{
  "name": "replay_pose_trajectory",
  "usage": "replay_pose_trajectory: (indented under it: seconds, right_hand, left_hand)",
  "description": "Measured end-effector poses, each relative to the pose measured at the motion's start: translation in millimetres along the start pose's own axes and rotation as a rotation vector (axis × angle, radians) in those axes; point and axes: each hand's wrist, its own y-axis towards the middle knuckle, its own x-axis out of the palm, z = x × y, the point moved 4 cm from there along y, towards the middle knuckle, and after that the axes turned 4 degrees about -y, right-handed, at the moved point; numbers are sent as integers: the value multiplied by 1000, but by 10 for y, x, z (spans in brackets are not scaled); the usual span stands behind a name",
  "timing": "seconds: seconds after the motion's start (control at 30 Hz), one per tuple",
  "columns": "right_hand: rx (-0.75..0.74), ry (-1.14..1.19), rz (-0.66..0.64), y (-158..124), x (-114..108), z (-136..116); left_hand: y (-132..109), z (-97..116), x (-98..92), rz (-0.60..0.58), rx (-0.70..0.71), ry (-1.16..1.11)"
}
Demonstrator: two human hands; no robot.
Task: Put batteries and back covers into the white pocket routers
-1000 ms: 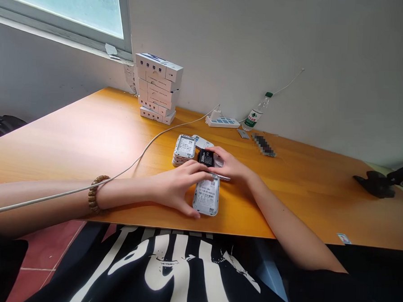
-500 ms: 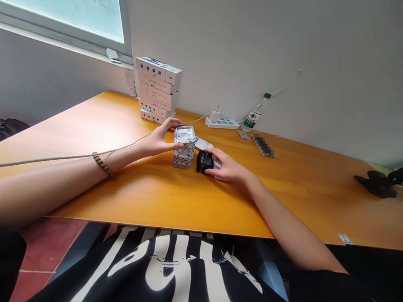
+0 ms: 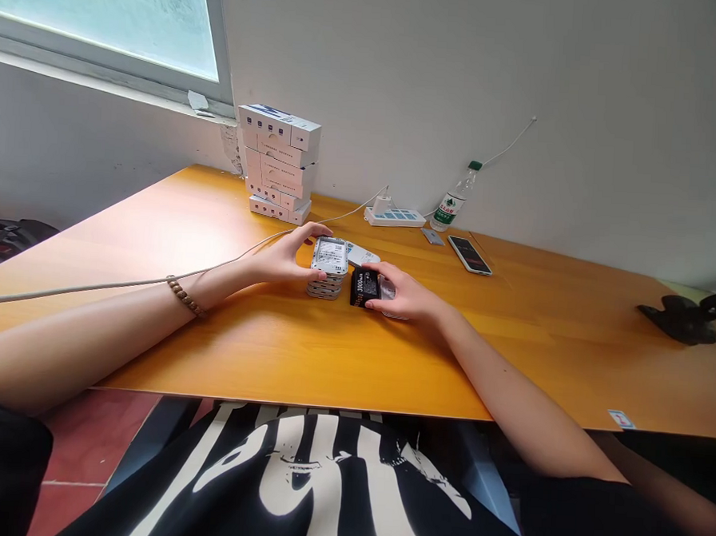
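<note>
My left hand [image 3: 292, 255] is closed around the edges of a white casing [image 3: 330, 255] with a printed label, thumb in front and fingers behind. This casing lies at the top of a stack of similar white casings [image 3: 324, 286]; whether it rests fully on them I cannot tell. Just to the right, my right hand [image 3: 408, 293] grips a block of black batteries [image 3: 365, 287] marked 3000 mAh, standing on the table. Something pale and shiny [image 3: 386, 289] shows under my right palm, mostly covered. Behind both hands lies a white flat device [image 3: 363, 255].
White boxes [image 3: 283, 164] stand stacked at the back left. Along the wall are a power strip [image 3: 397, 217] with a plugged-in charger, a water bottle [image 3: 451, 205] and a phone [image 3: 470, 255]. A white cable [image 3: 232, 261] crosses my left forearm. Another forearm [image 3: 671, 484] shows at lower right.
My left hand has lowered the top white casing onto or close to the stack beneath. My right hand stays on the black batteries. The view has shifted slightly.
</note>
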Motion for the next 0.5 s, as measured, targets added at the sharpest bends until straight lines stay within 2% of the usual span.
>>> replay_pose_trajectory:
  seconds: [0.27,0.5]
  right_hand:
    - [-24,-21,10,1,2,-18]
    - [6,-5,7,2,15,-27]
  left_hand:
    - [9,-121,44,-20,50,-135]
    - [3,-123,54,-2,51,-172]
